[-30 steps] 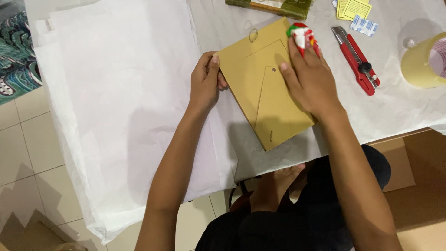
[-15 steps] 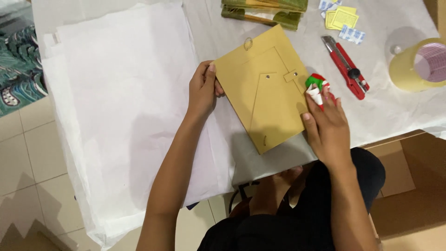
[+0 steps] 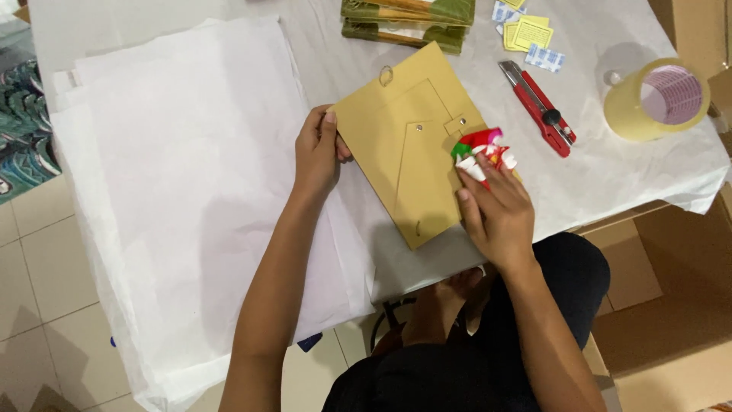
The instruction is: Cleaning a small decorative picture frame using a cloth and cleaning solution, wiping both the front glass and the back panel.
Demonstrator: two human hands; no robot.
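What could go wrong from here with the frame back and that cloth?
The frame lies face down near the table edge, its lower corner close to the drop; a hard push from the right hand wiping with the red, white and green cloth might slide it off. Only the left hand steadies it. The cloth could also snag the small turn clip.

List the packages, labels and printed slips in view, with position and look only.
Yellow paper slips: table's far edge, right of centre; small squares, overlapping.
White-and-blue sachets: beside the slips; small flat rectangles.
Green-and-tan flat packs: stacked at the far edge, centre; long rectangles.
Red, white and green crumpled piece: under the right hand's fingertips, on the tan frame back.
Cardboard box: on the floor, right; brown, open.
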